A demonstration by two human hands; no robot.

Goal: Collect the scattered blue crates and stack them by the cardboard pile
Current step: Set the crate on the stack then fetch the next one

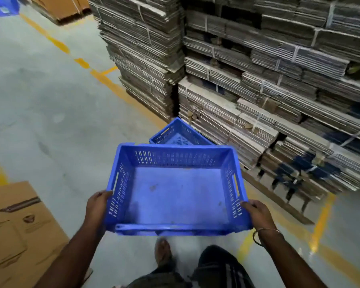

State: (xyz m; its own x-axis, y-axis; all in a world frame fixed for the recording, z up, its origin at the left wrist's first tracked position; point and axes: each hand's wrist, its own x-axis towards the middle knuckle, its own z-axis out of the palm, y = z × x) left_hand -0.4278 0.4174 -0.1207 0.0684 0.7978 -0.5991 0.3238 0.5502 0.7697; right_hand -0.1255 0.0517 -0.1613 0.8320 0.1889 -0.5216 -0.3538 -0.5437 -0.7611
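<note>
The left hand (98, 206) grips the crate (177, 190) at its near left corner, fingers curled over the rim; the right hand (258, 214) grips the near right corner the same way. The crate is empty, held level in the air in front of the body, above the floor (40, 104).

This looks like the carry step: one crate collected and being brought to the stack. Just past its far wall a second crate (178, 134) sits on the floor, touching or nearly touching the cardboard pile (247, 84). The next move likely calls for turning the held crate to match that one, which lies at an angle to it, then lowering it squarely into it.

A box (19, 229) stands near on the left, a pallet edge (279, 200) juts out low on the right, and a foot (163, 249) is below the crate. Another blue crate (4, 6) shows far off, top left, blurred.
</note>
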